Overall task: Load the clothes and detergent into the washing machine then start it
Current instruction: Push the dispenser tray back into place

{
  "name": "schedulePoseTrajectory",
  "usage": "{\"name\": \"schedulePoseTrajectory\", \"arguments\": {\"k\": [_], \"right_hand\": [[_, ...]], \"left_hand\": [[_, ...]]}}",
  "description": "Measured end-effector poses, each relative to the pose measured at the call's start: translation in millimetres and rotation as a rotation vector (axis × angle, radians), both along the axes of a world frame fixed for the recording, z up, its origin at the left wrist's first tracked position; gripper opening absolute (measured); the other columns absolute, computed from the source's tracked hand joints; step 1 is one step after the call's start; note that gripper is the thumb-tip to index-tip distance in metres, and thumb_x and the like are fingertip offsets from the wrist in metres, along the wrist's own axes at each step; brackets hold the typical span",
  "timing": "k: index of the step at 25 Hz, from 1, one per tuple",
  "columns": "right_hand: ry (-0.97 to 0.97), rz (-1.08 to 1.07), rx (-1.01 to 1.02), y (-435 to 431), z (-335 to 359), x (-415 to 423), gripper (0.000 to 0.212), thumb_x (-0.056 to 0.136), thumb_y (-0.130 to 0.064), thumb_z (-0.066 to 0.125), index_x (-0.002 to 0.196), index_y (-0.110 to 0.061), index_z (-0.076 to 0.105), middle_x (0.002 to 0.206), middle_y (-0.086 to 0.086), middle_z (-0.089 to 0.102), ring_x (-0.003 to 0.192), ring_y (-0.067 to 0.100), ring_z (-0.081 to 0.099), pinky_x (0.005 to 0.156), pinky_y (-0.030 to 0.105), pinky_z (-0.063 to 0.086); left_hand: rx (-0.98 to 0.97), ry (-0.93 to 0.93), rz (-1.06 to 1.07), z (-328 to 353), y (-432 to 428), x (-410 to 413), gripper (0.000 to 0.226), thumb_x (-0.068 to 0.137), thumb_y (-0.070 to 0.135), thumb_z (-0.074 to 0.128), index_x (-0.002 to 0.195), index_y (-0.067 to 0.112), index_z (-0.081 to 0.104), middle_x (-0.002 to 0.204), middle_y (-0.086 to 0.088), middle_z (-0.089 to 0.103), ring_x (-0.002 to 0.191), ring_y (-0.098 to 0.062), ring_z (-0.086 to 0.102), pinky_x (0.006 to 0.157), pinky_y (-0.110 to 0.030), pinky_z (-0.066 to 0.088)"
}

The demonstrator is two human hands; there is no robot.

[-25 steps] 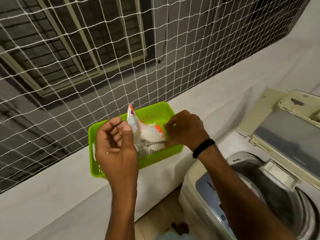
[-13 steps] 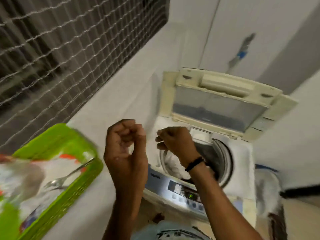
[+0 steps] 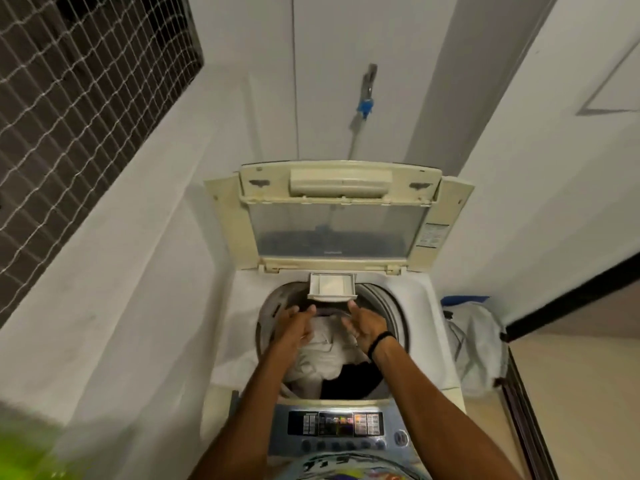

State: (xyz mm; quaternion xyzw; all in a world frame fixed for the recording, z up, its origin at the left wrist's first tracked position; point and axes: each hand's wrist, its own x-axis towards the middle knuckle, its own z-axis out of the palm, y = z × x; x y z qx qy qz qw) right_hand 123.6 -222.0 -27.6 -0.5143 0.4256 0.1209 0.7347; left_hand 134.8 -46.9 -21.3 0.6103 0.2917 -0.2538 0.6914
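A cream top-loading washing machine [image 3: 420, 306] stands before me with its lid [image 3: 337, 216] raised upright. White and dark clothes [image 3: 325, 358] fill the drum. A small detergent drawer [image 3: 332, 286] juts out over the drum's far rim. Both arms reach over the drum. My left hand [image 3: 294, 325] and my right hand [image 3: 365, 327] are just below the drawer, fingers spread, nothing in them. The control panel [image 3: 337, 424] is near me, under my forearms.
The green basket [image 3: 17, 455] shows as a blur on the white ledge at bottom left. A netted window [image 3: 69, 98] is on the left. A tap with a blue fitting [image 3: 365, 105] is on the back wall. A white bag [image 3: 474, 341] sits right of the machine.
The view swung right from the green basket with the detergent packet to the washer. Both hands left the packet and moved over the drum, under the detergent drawer.
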Motion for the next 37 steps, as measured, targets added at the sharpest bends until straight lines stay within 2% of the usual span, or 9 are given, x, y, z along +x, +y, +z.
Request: {"name": "schedulePoseTrajectory", "arguments": {"k": [3,6,9,11,14,18,26,31,37], "right_hand": [[0.004,0.006,0.003,-10.6,-13.5,23.5,0.044,0.087,-0.019,0.072,0.120,0.008,0.058,0.075,0.010,0.059,0.051,0.017,0.051,0.041,0.021,0.046],[0.001,0.008,-0.019,-9.5,-18.8,40.5,0.046,0.086,-0.011,0.072,0.126,0.004,0.054,0.077,0.010,0.062,0.055,0.020,0.050,0.044,0.025,0.047],[-0.012,-0.039,0.041,-9.4,-29.5,60.3,0.057,0.084,-0.004,0.073,0.136,-0.010,0.050,0.097,0.014,0.066,0.064,0.019,0.060,0.050,0.026,0.053],[-0.038,-0.079,0.103,-10.8,-37.0,71.3,0.063,0.085,0.002,0.069,0.141,-0.014,0.045,0.111,0.016,0.065,0.067,0.016,0.063,0.050,0.024,0.055],[-0.061,-0.100,0.163,-12.4,-52.1,78.4,0.070,0.084,0.006,0.068,0.145,-0.015,0.040,0.131,0.015,0.059,0.102,0.028,0.065,0.073,0.033,0.061],[-0.055,-0.092,0.136,-12.1,-70.9,74.9,0.063,0.082,-0.001,0.073,0.140,-0.010,0.050,0.118,0.015,0.068,0.116,0.035,0.062,0.098,0.048,0.051],[-0.060,-0.185,0.073,-7.0,-75.9,85.5,0.051,0.080,-0.002,0.076,0.129,-0.006,0.060,0.108,0.016,0.073,0.102,0.029,0.068,0.092,0.044,0.056],[-0.034,-0.285,0.044,-2.8,-68.1,95.5,0.055,0.080,-0.001,0.076,0.131,-0.005,0.056,0.097,0.007,0.072,0.101,0.027,0.068,0.080,0.033,0.058],[-0.010,-0.401,0.039,6.4,-67.2,108.7,0.053,0.073,-0.002,0.083,0.119,-0.002,0.056,0.102,0.016,0.069,0.089,0.026,0.069,0.072,0.030,0.058]], "left_hand": [[-0.061,0.064,-0.007,-22.8,-12.5,26.3,0.051,0.091,0.026,0.070,0.135,0.016,0.045,0.075,-0.003,0.058,0.067,-0.015,0.053,0.065,-0.031,0.046],[-0.152,0.060,0.036,-44.4,-19.3,48.9,0.052,0.091,0.024,0.069,0.137,0.019,0.045,0.099,-0.013,0.068,0.090,-0.021,0.060,0.080,-0.035,0.055],[-0.150,0.020,0.027,-55.6,-25.1,69.9,0.055,0.089,0.024,0.073,0.136,0.028,0.045,0.123,-0.012,0.067,0.115,-0.027,0.064,0.099,-0.044,0.053],[-0.089,-0.018,-0.013,-67.0,-24.7,79.7,0.058,0.086,0.029,0.076,0.138,0.030,0.048,0.125,-0.010,0.066,0.115,-0.030,0.066,0.096,-0.048,0.055],[-0.063,-0.063,-0.076,-84.4,-22.3,80.8,0.068,0.083,0.038,0.077,0.144,0.031,0.048,0.130,-0.012,0.065,0.114,-0.029,0.067,0.097,-0.052,0.054],[-0.141,-0.099,-0.043,-77.6,-27.7,75.1,0.053,0.095,0.018,0.065,0.146,0.020,0.047,0.132,-0.009,0.065,0.122,-0.027,0.063,0.108,-0.050,0.046],[-0.147,-0.080,0.066,-75.3,-37.6,80.3,0.054,0.096,0.013,0.062,0.147,0.017,0.046,0.135,-0.006,0.063,0.121,-0.019,0.063,0.103,-0.034,0.047],[-0.125,-0.061,0.191,-80.6,-46.2,88.8,0.049,0.095,0.006,0.062,0.143,0.009,0.050,0.130,-0.011,0.064,0.117,-0.022,0.064,0.102,-0.037,0.051],[-0.157,-0.017,0.379,-72.3,-54.1,107.5,0.020,0.090,0.000,0.067,0.108,0.006,0.061,0.102,-0.007,0.067,0.097,-0.019,0.066,0.077,-0.027,0.056]]}}
